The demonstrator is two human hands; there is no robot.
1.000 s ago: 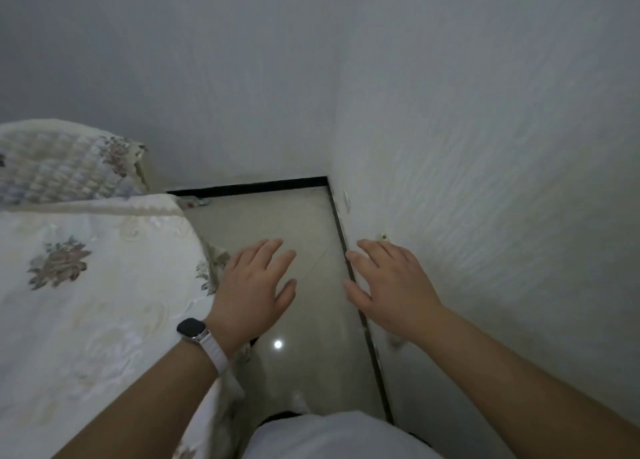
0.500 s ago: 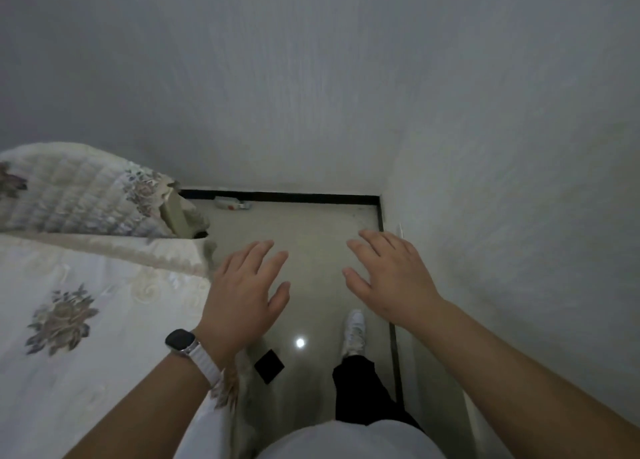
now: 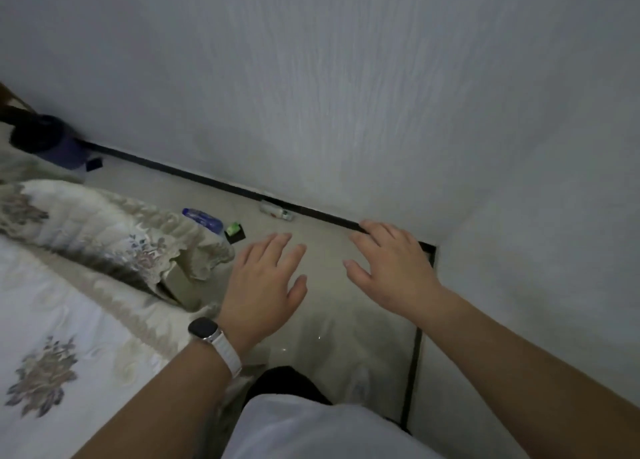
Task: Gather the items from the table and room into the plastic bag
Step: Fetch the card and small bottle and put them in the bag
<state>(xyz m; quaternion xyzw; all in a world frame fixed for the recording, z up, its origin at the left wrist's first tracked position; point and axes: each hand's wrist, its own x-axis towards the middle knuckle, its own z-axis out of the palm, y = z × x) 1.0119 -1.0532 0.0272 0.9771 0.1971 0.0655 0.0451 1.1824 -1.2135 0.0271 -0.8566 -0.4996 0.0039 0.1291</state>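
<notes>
At lower centre of the frame, both forearms reach forward above the pale floor (image 3: 346, 320). Left hand (image 3: 265, 285), with a white-strapped watch (image 3: 204, 330) at the wrist, is spread flat and holds nothing. Right hand (image 3: 388, 268) is likewise spread and empty. Beyond them, mid-frame, a blue bottle (image 3: 204, 219) and a green item (image 3: 234, 229) lie on the floor beside the floral pillow (image 3: 86, 223). A small white bottle (image 3: 277, 212) lies against the black baseboard (image 3: 207, 181). At upper left stands a dark bin (image 3: 52, 143).
</notes>
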